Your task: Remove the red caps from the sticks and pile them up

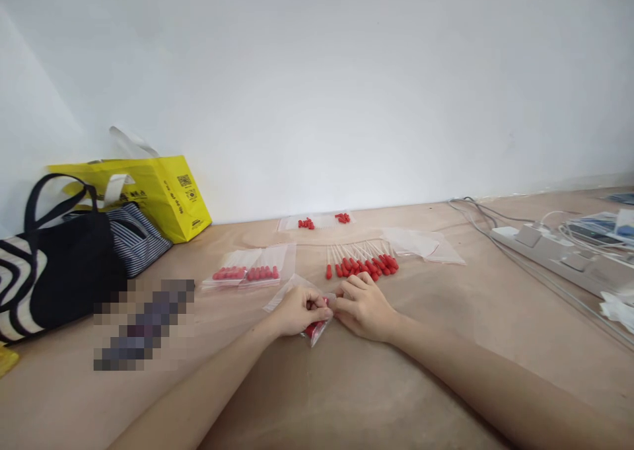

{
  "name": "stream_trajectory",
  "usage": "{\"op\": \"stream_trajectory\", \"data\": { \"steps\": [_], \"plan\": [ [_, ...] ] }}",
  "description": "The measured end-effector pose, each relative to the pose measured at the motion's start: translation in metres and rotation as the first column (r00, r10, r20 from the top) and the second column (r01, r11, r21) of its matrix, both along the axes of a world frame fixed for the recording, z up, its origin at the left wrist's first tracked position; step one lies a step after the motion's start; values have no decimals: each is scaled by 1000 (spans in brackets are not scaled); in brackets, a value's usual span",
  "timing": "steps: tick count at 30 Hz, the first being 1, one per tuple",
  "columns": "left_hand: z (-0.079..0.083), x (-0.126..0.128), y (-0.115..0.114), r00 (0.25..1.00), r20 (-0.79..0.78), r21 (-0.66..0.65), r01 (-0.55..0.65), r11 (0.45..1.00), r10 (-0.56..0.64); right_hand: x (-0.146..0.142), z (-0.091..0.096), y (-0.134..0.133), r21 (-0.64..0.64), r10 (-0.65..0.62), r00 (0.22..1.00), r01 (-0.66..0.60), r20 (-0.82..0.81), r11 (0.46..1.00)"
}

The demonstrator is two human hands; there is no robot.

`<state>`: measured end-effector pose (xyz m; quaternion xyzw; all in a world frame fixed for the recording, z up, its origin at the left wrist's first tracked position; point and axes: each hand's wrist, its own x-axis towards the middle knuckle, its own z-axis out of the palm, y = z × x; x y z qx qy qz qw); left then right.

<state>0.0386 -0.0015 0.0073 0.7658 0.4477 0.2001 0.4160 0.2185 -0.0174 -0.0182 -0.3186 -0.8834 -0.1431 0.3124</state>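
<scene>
Two hands, perhaps five filled packets

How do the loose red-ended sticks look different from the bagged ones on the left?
The loose sticks lie bare on the table; the bagged sticks are inside clear plastic. The loose sticks spread out unevenly, while the bagged sticks line up more neatly. Both have red ends, turned toward the person.

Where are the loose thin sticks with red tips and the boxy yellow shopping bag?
Loose thin sticks with red tips (369,265): head view, clustered tips.
Boxy yellow shopping bag (151,189): head view, front panel.
</scene>
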Motion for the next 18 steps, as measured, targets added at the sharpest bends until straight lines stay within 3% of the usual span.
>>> {"op": "stream_trajectory", "data": {
  "steps": [6, 11, 18],
  "plan": [
    [7, 2, -2, 1000, 4, -47, 7, 999, -7, -3, 1, 1, 81, 2, 999, -5, 35, 997],
    [5, 2, -2, 1000, -8, 6, 20, 1000, -20, 1, -1, 6, 140, 107, 992, -116, 73, 983],
    [-5, 1, -2, 999, -42, 101, 14, 995, -9, -2, 1, 4, 73, 125, 992, -127, 33, 989]
  ]
}}
